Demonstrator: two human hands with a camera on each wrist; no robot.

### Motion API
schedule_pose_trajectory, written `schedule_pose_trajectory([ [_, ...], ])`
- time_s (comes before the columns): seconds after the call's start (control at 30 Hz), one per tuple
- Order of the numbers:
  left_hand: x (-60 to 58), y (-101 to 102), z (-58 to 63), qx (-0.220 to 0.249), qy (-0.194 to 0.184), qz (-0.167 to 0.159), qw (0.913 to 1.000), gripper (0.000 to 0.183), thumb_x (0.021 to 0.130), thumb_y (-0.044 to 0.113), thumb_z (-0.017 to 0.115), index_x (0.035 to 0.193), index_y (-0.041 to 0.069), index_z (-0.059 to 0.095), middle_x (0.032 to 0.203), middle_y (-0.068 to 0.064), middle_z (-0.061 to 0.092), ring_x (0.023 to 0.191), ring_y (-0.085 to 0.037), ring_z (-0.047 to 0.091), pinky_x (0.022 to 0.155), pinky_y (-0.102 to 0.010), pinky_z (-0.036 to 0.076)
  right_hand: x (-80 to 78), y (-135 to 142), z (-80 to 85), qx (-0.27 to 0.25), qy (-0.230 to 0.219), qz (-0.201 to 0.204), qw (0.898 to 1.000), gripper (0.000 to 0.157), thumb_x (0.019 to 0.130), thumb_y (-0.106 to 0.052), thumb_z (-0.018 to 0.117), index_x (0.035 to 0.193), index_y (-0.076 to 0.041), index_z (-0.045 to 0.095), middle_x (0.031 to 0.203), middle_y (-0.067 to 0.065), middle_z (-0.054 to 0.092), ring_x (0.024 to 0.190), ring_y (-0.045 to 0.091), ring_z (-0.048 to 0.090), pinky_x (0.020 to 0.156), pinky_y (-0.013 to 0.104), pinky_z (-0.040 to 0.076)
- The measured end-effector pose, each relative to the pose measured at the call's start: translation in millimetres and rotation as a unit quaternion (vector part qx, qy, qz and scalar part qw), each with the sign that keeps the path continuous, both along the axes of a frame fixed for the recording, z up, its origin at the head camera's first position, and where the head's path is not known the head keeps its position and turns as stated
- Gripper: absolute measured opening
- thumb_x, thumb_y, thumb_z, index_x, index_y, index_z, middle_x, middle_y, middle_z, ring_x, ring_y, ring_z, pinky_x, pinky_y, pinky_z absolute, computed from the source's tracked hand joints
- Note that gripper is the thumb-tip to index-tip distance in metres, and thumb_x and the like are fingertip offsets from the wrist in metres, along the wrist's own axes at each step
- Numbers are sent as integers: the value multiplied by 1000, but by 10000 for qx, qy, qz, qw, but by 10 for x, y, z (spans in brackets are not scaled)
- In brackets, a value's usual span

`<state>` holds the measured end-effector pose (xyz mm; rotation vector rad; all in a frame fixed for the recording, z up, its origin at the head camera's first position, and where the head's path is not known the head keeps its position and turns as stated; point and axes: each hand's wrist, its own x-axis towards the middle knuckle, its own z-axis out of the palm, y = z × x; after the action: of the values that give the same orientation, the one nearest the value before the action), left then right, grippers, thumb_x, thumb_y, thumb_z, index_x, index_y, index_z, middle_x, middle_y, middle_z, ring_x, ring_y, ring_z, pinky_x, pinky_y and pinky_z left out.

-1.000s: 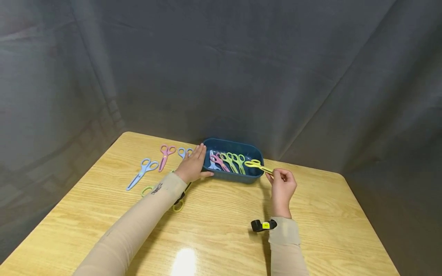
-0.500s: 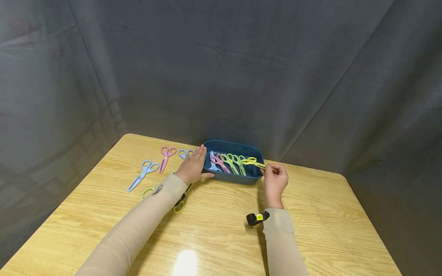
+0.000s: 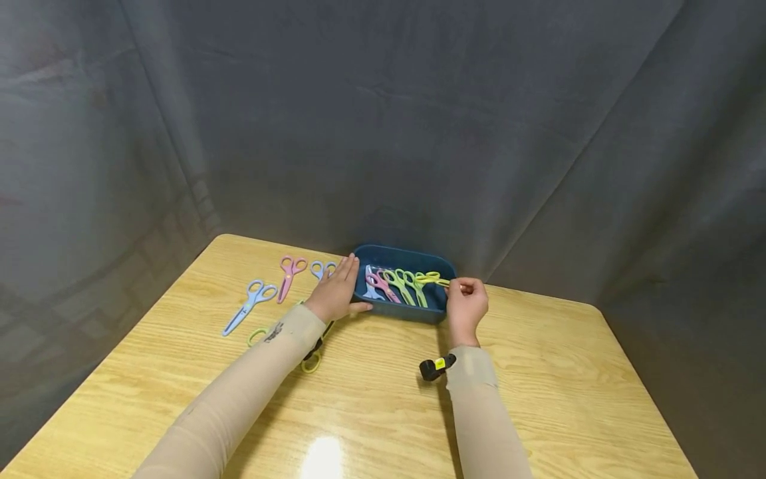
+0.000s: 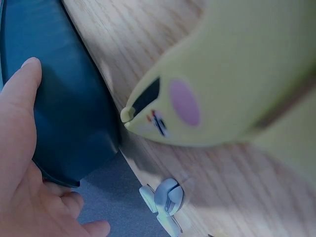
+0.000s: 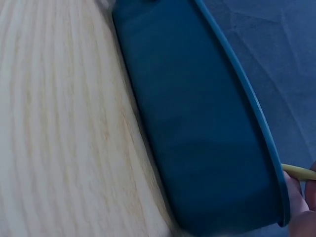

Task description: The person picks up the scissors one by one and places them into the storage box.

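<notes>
A dark blue bin point(image 3: 407, 311) stands at the back of the table with several scissors lying in it: blue, pink point(image 3: 383, 287) and green point(image 3: 399, 286). My left hand point(image 3: 336, 293) rests on the bin's left end, fingers straight, thumb point(image 4: 24, 84) along the front wall. At the right end, my right hand point(image 3: 467, 307) pinches yellow scissors point(image 3: 432, 278) by the blade end, handles pointing left over the inside of the bin. In the right wrist view only a bit of the yellow scissors point(image 5: 298, 171) shows past the rim.
Left of the bin lie pink scissors point(image 3: 290, 279), blue scissors point(image 3: 248, 306) and another blue pair point(image 3: 323, 269), partly behind my left hand. Yellow scissors point(image 3: 311, 362) and a green handle point(image 3: 257, 336) show beside my left forearm. A grey curtain point(image 3: 383, 133) hangs behind the table.
My right hand has moved left with the yellow scissors, bringing their handles further over the bin's inside, near the green pair. My left hand has stayed on the bin's left end.
</notes>
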<state>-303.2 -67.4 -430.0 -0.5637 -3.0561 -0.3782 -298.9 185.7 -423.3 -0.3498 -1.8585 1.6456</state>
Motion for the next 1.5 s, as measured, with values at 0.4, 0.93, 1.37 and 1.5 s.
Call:
schedule_pose_trajectory([
  [0.4,-35,18,-15,23,117,-33,9999,105,82,63,56,150,0,6,156,-16,3,143,-28,5,110,-54,13,-120,-23,-29,792,-334,-333,9957,6,84,-8,61,82,-2,60,70,4,49,60,16,58,51,18,45],
  [0.93,-19,28,31,78,125,-58,9999,106,82,61,59,149,-3,8,156,-18,5,143,-30,8,109,-56,16,-84,18,0,2099,-601,213,9756,7,80,-5,66,81,0,62,69,9,49,63,23,47,58,33,37],
  [1.37,-26,24,23,85,104,-68,9999,106,81,62,59,149,-2,8,156,-17,4,143,-30,7,109,-56,16,-66,-18,40,4223,-1381,1117,8889,14,80,-6,69,80,2,58,77,14,53,67,28,51,61,40,44],
  [1.5,-42,18,4,53,104,-35,9999,106,81,63,58,149,-1,7,156,-16,3,143,-29,7,110,-55,15,-96,-41,18,4429,-1420,1092,8785,12,78,-4,66,74,-1,54,74,11,48,65,27,49,58,39,41],
])
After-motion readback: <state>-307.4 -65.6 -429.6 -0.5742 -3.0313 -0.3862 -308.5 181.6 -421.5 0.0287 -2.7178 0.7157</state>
